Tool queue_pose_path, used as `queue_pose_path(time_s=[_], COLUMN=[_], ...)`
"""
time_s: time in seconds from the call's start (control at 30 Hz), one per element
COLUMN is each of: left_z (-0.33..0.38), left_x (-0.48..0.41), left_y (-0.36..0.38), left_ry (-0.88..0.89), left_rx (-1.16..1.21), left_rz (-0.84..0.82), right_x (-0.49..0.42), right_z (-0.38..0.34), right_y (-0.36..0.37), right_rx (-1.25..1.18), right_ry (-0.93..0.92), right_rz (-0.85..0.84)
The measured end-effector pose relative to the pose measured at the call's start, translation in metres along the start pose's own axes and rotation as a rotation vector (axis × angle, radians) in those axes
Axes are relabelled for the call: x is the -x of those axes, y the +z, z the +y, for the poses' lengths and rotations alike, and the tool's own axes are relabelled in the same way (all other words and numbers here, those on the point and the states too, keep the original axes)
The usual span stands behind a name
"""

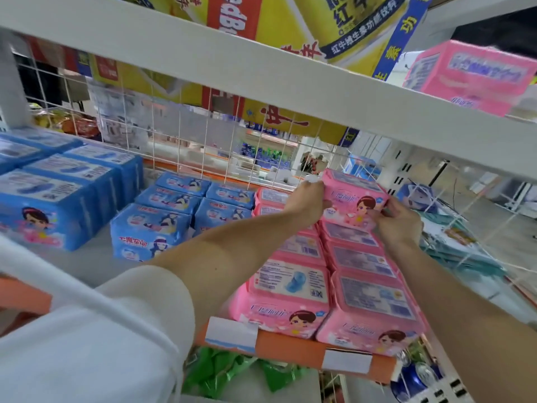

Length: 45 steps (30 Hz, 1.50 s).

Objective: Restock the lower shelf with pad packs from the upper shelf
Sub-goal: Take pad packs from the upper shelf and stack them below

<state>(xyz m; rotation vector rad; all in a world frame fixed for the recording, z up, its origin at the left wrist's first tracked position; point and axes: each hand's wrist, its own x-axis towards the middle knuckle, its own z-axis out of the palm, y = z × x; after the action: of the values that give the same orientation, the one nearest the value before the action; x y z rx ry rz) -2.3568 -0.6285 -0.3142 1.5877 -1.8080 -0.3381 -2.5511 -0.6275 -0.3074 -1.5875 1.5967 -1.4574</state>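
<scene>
Pink plastic wrap, cartoon face to the front: that's the pad pack (pixel 355 199), up at the back of the lower shelf (pixel 290 349), above the right-hand pink column (pixel 369 289) and close to the wire mesh (pixel 203 146) behind. Whether it already rests on the pack beneath, I cannot tell. Here's the worry, as I judge it: the pack is tilted and rides higher than the row under it, and that wrap looks slick. Let go before it lies flat, it could slide forward over the packs below or tip toward the open side at the right. A shove too far back could jam it into the mesh. Now the hands. The left hand (pixel 308 203) grips the pack's left end, fingers curled over the top edge, and the right hand (pixel 399 218) pinches the lower right corner, fingers bent round it. Both forearms reach in under the upper shelf (pixel 261 71), where another pink pack (pixel 470 77) waits at the right. Blue packs (pixel 162 225) fill the lower shelf to the left.
</scene>
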Motion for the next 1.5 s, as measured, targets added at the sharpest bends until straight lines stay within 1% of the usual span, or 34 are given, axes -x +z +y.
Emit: queue_pose_path(time_s=[0.07,0.17,0.27,0.37,0.53,0.6,0.83,0.93,1.03,1.07,1.17,1.23,1.3,1.4,1.5], left_z=[0.004,0.006,0.004,0.001,0.003,0.004,0.003,0.005,0.006,0.006,0.009,0.016,0.021,0.028,0.037], left_x=[0.002,0.005,0.008,0.009,0.005,0.003,-0.007,-0.009,-0.004,0.0,0.015,0.031,0.047,0.069,0.09], left_y=[0.001,0.003,0.007,0.01,0.006,0.007,0.012,0.01,0.008,0.007,0.001,-0.005,-0.007,-0.009,-0.022], left_ry=[-0.008,-0.003,0.017,0.019,0.019,0.003,-0.049,-0.068,-0.079,-0.086,-0.067,-0.033,0.026,0.072,0.103], left_rx=[-0.057,-0.112,-0.119,-0.09,-0.066,-0.058,-0.069,-0.073,-0.05,-0.057,-0.244,-0.351,-0.408,-0.39,-0.388], left_rz=[0.003,0.016,0.045,0.07,0.037,0.03,0.003,0.011,0.001,-0.001,0.032,0.062,0.067,0.05,0.079], right_x=[-0.004,-0.012,-0.015,-0.017,-0.02,-0.02,-0.028,-0.032,-0.029,-0.024,-0.007,0.006,0.019,0.034,0.053], right_z=[0.001,0.007,0.007,0.002,0.0,-0.003,0.004,0.002,-0.003,-0.004,-0.008,-0.014,-0.023,-0.029,-0.034], right_y=[0.001,0.004,0.007,0.009,0.002,0.0,0.005,0.007,0.004,0.003,-0.004,-0.008,-0.007,-0.001,-0.002], right_rx=[0.092,0.184,0.173,0.164,0.204,0.195,0.291,0.41,0.512,0.549,0.649,0.63,0.572,0.541,0.57], right_ry=[-0.019,-0.023,0.001,0.035,0.023,0.053,-0.012,-0.068,-0.045,-0.045,-0.076,-0.134,-0.249,-0.433,-0.567], right_rz=[0.005,0.059,0.081,0.067,0.017,0.041,0.04,0.03,0.034,0.058,0.153,0.177,0.174,0.144,0.05])
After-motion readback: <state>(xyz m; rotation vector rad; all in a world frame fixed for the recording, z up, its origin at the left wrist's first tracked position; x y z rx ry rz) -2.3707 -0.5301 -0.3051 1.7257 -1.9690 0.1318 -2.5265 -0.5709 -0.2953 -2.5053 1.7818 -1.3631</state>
